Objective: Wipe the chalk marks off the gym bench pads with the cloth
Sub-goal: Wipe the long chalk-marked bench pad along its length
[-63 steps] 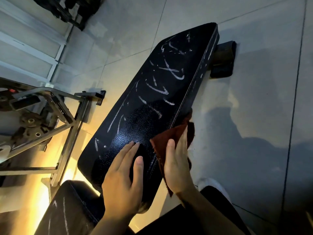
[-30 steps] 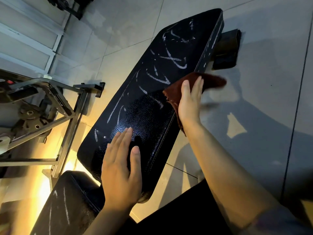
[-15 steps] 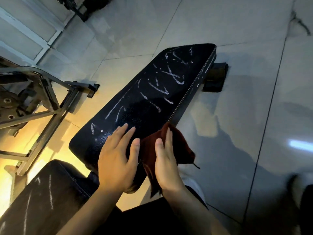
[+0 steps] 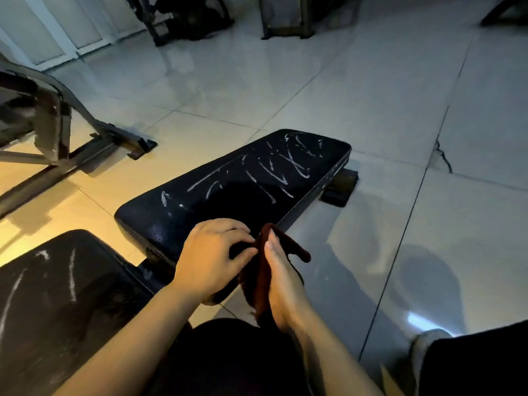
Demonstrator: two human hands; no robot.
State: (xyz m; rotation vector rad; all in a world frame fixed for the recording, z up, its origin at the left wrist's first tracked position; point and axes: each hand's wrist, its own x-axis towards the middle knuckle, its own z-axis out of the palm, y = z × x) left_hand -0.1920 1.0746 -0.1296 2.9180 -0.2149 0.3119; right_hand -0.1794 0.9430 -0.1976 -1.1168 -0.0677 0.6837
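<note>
Right hand [image 4: 281,284], edge-on at about 5 o'clock from the near corner of the long pad, grips a dark red soft cloth [image 4: 261,277]; the fabric drapes over and below the palm, one flap sticking out to the right. Left hand [image 4: 213,261] sits just beside it at 9 o'clock, fingers curled, fingertips pinching or tugging the same cloth; looks like a regrip or refold, can't tell exactly. Cloth should be light, limp, no stiffness, so it will likely bunch unless flattened under the palm; best held as a folded wad pressed flat with spread fingers. At 8 o'clock, near left, a black textured seat pad [image 4: 57,295] carries a few white chalk streaks [image 4: 72,274], untouched. Ahead toward 1 o'clock the long black vinyl bench pad [image 4: 228,192] is firm and grainy, so chalk probably sits in the texture and needs pressure. Its white scribbled chalk marks [image 4: 288,164] are densest at the far end. Most wiping is left.
</note>
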